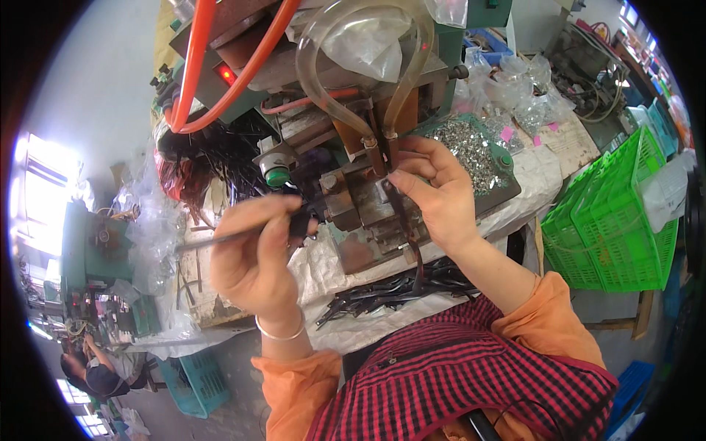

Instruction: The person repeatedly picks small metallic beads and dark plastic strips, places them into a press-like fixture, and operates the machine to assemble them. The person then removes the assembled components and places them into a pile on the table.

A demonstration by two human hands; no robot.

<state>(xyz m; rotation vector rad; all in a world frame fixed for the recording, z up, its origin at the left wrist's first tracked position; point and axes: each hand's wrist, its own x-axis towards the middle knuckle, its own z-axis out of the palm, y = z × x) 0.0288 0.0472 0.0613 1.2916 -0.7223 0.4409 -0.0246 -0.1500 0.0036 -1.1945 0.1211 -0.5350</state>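
My left hand, with a white bangle at its wrist, is closed on a thin dark strip, slightly blurred, left of the machine's clamp. Beside its fingertips is a black piece, too blurred to name. My right hand reaches into the bench machine, thumb and fingers pinched at the work spot under two clear hoses. What they pinch is hidden. Just below these fingers, another dark strip hangs over the machine's front. A green push button sits above my left hand.
Small shiny metal pieces lie heaped on a tray at the right. Several black strips are piled along the front, more behind left. Orange hoses arch overhead. Green crates stand right; another person sits far left.
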